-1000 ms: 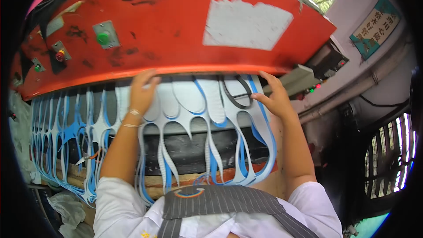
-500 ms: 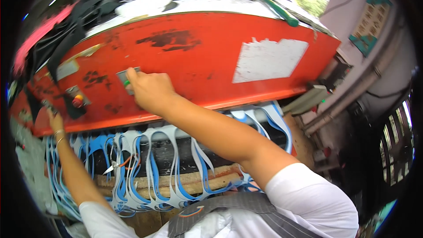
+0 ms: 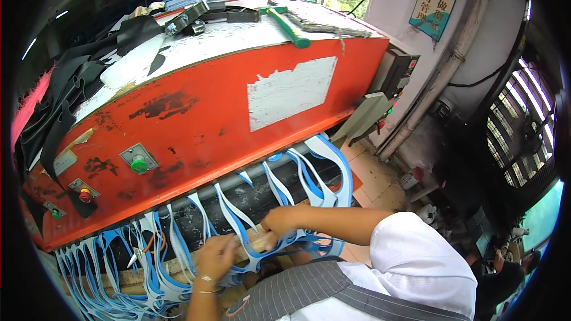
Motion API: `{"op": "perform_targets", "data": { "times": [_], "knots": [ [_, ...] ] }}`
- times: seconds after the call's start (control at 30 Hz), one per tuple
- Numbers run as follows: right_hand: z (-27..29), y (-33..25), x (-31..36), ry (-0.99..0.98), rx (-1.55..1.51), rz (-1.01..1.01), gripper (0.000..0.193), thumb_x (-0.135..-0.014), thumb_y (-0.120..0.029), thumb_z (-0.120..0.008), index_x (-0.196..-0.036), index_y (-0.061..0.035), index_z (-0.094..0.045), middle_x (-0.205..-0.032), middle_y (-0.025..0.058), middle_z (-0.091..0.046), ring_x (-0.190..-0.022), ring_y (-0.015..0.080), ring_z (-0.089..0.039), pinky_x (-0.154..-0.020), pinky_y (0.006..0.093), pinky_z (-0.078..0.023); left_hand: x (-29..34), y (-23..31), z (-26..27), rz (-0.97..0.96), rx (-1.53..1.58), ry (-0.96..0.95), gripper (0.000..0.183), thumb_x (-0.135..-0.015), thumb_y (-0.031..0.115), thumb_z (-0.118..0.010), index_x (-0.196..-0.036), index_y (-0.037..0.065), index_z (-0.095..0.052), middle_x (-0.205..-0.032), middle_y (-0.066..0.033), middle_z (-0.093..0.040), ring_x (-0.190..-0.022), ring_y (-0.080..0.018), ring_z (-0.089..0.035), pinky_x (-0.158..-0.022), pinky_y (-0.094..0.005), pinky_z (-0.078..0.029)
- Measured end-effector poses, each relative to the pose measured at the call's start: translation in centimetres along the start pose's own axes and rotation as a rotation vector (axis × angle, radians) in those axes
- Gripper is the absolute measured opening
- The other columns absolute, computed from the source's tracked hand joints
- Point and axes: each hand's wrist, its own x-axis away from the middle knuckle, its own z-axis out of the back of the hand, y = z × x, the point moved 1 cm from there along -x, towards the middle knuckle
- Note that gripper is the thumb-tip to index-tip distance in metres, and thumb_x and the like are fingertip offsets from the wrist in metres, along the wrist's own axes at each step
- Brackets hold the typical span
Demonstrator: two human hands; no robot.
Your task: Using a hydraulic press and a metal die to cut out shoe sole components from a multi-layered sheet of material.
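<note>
Sheeting in blue and white, cut through into a row of narrow strips, is spanning the frame from lower left to right of centre; its far side is meeting the lower lip of a red machine housing, and its near side is hanging across the front of a black surface. The left hand is resting at lower centre, just beside the strips, its fingers curling inward; whether they are gripping anything cannot be told. The right hand is lying over the near part of the sheeting, right of the left hand, its fingers bending downward; their tips are not showing clearly, so a grasp cannot be confirmed. The person appears to be handling the sheeting along its near edge. A next move is probably calling for a firm hold there with both hands and an even pull, avoiding the orange-handled snips showing among the strips at lower left. A green button and a red button are projecting from the housing at left. A green-handled hammer is lying on its top, at upper centre.
</note>
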Motion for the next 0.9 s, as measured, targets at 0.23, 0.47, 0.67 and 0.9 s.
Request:
{"op": "perform_targets", "data": {
  "times": [0.23,0.47,0.67,0.9],
  "knots": [
    [-5.5,-0.2,1.2,0.639,0.105,0.067,0.058,-0.066,-0.047,-0.078,-0.098,0.0000,-0.065,-0.104,0.0167,-0.058,-0.101,0.0332,-0.057,-0.081,0.0434,-0.051,-0.6,2.7,-7.2,0.097,-0.262,-0.064,0.018,-0.081,0.021,-0.067,-0.079,0.003,-0.071,-0.082,-0.0143,-0.058,-0.075,-0.0334,-0.061,-0.069,-0.0413,-0.050],
    [-5.3,1.3,1.0,0.636,0.069,0.099,0.049,-0.069,-0.042,-0.076,-0.093,-0.0003,-0.066,-0.100,0.0163,-0.061,-0.098,0.0328,-0.059,-0.079,0.0434,-0.051,-1.6,2.5,-8.5,0.120,-0.246,0.046,0.018,-0.079,0.018,-0.066,-0.072,0.002,-0.067,-0.073,-0.0140,-0.052,-0.067,-0.0324,-0.056,-0.061,-0.0421,-0.045],
    [1.3,7.4,6.5,0.484,-0.463,0.506,0.027,-0.086,-0.030,-0.064,-0.095,-0.0041,-0.068,-0.096,0.0150,-0.067,-0.094,0.0294,-0.063,-0.080,0.0412,-0.051,-3.4,3.0,-4.8,0.133,-0.308,-0.561,0.027,-0.082,0.036,-0.064,-0.085,0.011,-0.075,-0.074,-0.0149,-0.060,-0.063,-0.0332,-0.058,-0.063,-0.0428,-0.048],
    [4.1,23.3,6.9,1.079,-0.036,0.151,0.023,-0.082,-0.024,-0.069,-0.093,-0.0037,-0.067,-0.099,0.0136,-0.064,-0.100,0.0316,-0.059,-0.088,0.0401,-0.047,-14.7,10.4,-12.5,-0.349,-0.305,-0.078,0.013,-0.074,0.012,-0.073,-0.087,0.011,-0.070,-0.081,-0.0052,-0.061,-0.078,-0.0273,-0.055,-0.072,-0.0379,-0.045]
  ]
}}
